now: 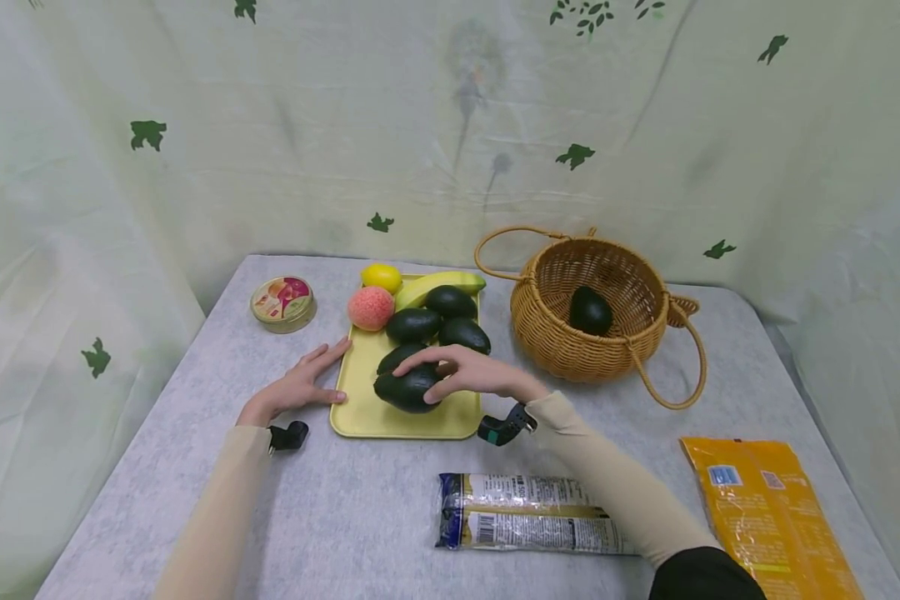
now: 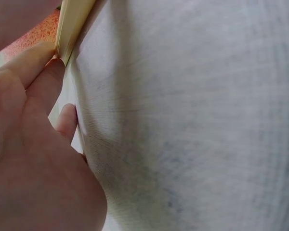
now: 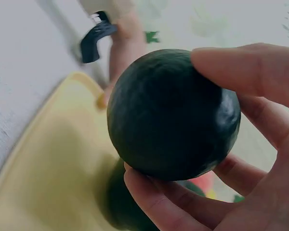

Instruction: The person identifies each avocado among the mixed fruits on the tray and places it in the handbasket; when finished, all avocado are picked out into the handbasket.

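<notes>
A person's right hand (image 1: pixel 468 372) grips an avocado (image 1: pixel 401 392) at the near part of a yellow tray (image 1: pixel 371 423), the grip closed in, with the thumb on one side of the fruit and fingers on the other. The left hand (image 1: pixel 300 385), its grip wide, spreads its fingers against the tray's left edge. Four more avocados (image 1: pixel 464 336) lie bunched on the tray just beyond, near a banana (image 1: pixel 427 286), a pink fruit (image 1: pixel 371 308) and a lemon (image 1: pixel 381 277) at the far end. A sixth avocado (image 1: pixel 590 311) rests inside a wicker basket (image 1: pixel 562 354) to the tray's right, its handles splayed outward. A round tin (image 1: pixel 282 304) stands at left on the pale grey surface (image 1: pixel 360 508). Nearer the person, a blue-ended packet (image 1: pixel 525 512) lies partly hidden by the right sleeve (image 1: pixel 607 462), left of an orange bag (image 1: pixel 776 517). A curtain (image 1: pixel 420 108) with dark green prints hangs behind.
</notes>
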`<state>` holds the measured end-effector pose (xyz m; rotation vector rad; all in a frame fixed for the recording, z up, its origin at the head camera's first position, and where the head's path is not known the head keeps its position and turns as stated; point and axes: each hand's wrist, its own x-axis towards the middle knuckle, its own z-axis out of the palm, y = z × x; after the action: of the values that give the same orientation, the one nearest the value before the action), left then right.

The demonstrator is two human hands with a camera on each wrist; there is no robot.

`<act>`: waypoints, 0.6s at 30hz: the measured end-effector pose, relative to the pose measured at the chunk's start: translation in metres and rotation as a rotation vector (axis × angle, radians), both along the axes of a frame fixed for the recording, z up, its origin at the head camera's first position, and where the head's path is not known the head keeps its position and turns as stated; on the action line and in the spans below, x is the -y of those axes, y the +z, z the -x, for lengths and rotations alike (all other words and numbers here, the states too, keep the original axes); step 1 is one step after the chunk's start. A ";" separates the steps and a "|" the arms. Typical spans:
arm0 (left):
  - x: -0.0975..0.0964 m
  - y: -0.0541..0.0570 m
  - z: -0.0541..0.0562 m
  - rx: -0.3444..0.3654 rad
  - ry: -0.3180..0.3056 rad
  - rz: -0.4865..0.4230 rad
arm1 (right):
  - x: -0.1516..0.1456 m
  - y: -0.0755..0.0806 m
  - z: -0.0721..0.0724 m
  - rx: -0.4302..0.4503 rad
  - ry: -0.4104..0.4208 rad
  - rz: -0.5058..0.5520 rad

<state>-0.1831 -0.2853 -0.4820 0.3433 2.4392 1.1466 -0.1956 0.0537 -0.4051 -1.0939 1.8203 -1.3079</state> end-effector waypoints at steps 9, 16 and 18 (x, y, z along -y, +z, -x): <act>-0.003 0.007 -0.004 -0.020 -0.015 -0.024 | -0.059 0.033 0.006 0.117 -0.211 0.064; 0.001 -0.003 0.001 -0.007 -0.005 -0.010 | -0.112 0.057 0.013 0.099 -0.412 0.120; 0.001 -0.002 0.000 0.003 0.007 -0.002 | -0.126 0.063 0.013 0.102 -0.478 0.114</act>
<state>-0.1835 -0.2861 -0.4842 0.3344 2.4390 1.1515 -0.2082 0.1799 -0.3418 -0.6480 2.0222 -1.7226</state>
